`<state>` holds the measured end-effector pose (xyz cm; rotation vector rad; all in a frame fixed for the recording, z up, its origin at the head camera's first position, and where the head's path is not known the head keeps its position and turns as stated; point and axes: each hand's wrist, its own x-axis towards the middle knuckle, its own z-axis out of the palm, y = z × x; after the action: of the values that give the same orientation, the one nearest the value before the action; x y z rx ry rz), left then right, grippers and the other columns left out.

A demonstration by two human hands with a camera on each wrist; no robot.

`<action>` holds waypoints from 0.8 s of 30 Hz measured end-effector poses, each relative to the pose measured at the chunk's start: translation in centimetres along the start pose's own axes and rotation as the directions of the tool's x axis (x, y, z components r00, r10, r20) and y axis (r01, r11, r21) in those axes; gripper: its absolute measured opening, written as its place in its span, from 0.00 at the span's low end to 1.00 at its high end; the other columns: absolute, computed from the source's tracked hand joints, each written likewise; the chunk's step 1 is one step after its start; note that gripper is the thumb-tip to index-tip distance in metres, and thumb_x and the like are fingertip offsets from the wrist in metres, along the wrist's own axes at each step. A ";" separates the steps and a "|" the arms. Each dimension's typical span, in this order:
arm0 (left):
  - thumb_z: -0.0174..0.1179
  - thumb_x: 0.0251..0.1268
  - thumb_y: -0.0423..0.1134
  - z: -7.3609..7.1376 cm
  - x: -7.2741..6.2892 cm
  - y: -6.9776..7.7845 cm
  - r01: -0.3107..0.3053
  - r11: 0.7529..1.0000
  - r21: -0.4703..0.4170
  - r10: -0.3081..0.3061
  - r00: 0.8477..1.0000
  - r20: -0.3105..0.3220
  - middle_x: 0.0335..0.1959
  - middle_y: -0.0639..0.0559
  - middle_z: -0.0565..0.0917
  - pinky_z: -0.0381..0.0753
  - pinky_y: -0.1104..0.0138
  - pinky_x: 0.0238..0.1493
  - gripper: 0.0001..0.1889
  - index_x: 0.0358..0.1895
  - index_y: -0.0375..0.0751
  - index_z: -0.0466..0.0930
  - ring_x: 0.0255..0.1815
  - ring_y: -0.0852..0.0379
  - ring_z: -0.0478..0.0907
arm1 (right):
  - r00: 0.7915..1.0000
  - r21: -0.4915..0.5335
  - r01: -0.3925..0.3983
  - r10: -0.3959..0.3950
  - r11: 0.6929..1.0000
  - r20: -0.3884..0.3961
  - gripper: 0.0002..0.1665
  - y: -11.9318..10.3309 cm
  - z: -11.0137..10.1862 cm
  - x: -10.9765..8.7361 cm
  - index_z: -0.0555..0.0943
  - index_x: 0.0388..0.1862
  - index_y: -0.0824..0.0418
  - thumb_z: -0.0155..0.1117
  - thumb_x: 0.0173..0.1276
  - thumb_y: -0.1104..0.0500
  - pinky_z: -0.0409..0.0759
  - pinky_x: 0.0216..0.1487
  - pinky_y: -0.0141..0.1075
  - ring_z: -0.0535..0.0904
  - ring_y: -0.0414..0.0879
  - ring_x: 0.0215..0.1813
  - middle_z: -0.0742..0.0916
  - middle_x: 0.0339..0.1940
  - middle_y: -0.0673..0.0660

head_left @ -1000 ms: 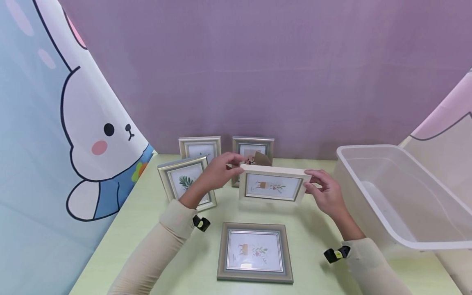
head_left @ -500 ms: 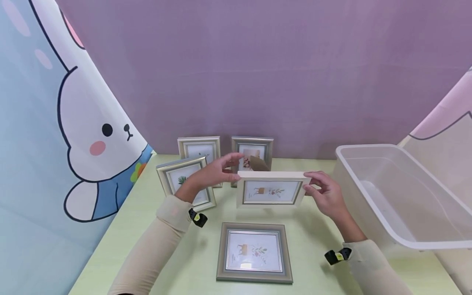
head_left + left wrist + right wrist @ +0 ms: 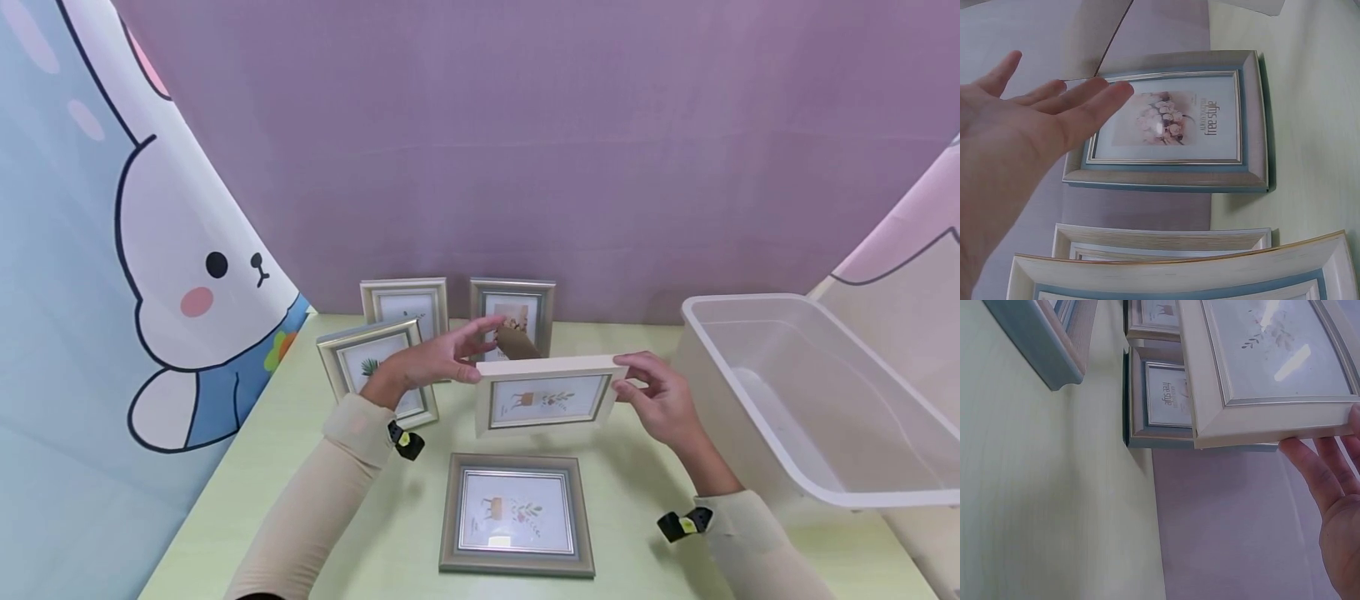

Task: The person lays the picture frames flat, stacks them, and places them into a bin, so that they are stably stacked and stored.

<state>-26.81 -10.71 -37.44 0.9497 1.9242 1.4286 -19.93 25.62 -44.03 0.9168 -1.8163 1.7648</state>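
Note:
A cream picture frame [image 3: 551, 398] with a plant drawing is held tilted above the table. My right hand [image 3: 660, 396] pinches its right end, thumb in front; in the right wrist view, fingertips [image 3: 1310, 459] press its edge. My left hand [image 3: 435, 358] is at its left end, thumb by the top corner. The left hand's fingers reach behind, near the brown stand flap [image 3: 517, 342] folded out from the back. In the left wrist view those fingers [image 3: 1091, 106] look straight, beside the flap; whether they touch it I cannot tell.
A grey-brown frame [image 3: 517, 562] lies flat in front. Behind stand a gold-edged frame [image 3: 330, 367], a pale frame [image 3: 367, 296] and a grey frame [image 3: 547, 304] with a flower picture. A translucent plastic bin [image 3: 750, 408] is on the right of the table [image 3: 300, 467].
The held frame has come lower and slightly left, toward me. My left fingers have let go of its top corner and spread behind it toward the stand flap.

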 end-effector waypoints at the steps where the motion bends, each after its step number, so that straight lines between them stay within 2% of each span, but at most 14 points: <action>1: 0.72 0.41 0.74 0.0 0.0 0.0 -0.005 1.000 0.000 0.005 1.000 0.003 0.86 0.55 0.41 0.67 0.40 0.74 0.68 0.84 0.58 0.41 0.84 0.37 0.46 | 1.000 0.002 0.003 -0.003 1.000 0.000 0.26 0.0 0.0 0.0 0.76 0.51 0.85 0.55 0.52 0.93 0.88 0.33 0.33 0.85 0.35 0.44 0.83 0.50 0.50; 8: 0.72 0.40 0.75 0.1 0.0 -0.2 -0.015 1.000 -0.016 0.015 1.000 -0.008 0.86 0.57 0.43 0.66 0.40 0.74 0.66 0.83 0.62 0.43 0.84 0.41 0.49 | 1.000 0.004 0.012 -0.012 1.000 0.000 0.26 0.1 0.2 -0.1 0.76 0.51 0.84 0.55 0.51 0.93 0.88 0.33 0.32 0.85 0.36 0.44 0.83 0.50 0.50; 14: 0.72 0.42 0.74 0.1 0.0 -0.3 -0.019 1.000 -0.014 0.018 0.999 -0.041 0.85 0.56 0.46 0.71 0.44 0.72 0.63 0.82 0.64 0.47 0.83 0.42 0.52 | 1.000 -0.012 0.006 -0.006 1.000 -0.009 0.25 0.1 0.2 -0.2 0.76 0.51 0.85 0.56 0.51 0.93 0.88 0.32 0.32 0.84 0.35 0.43 0.83 0.50 0.49; 18: 0.72 0.49 0.69 0.1 -0.2 -0.3 -0.029 0.999 -0.018 0.028 0.997 -0.072 0.85 0.51 0.48 0.75 0.47 0.70 0.58 0.82 0.61 0.50 0.82 0.42 0.55 | 1.000 -0.022 -0.001 0.001 1.000 -0.017 0.25 0.1 0.2 -0.2 0.75 0.50 0.85 0.56 0.52 0.93 0.88 0.32 0.32 0.84 0.35 0.42 0.83 0.50 0.48; 24: 0.71 0.62 0.56 0.5 -0.5 -0.4 -0.031 0.999 -0.029 0.026 0.989 -0.147 0.84 0.53 0.54 0.79 0.53 0.67 0.44 0.79 0.62 0.58 0.80 0.45 0.62 | 0.999 -0.052 -0.022 0.020 0.998 -0.026 0.25 0.1 0.1 -0.3 0.76 0.51 0.85 0.57 0.52 0.92 0.87 0.33 0.32 0.84 0.34 0.42 0.83 0.49 0.47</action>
<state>-26.20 -10.89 -38.00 0.8829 1.9944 1.5788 -19.82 25.57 -44.33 0.8542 -1.8537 1.7248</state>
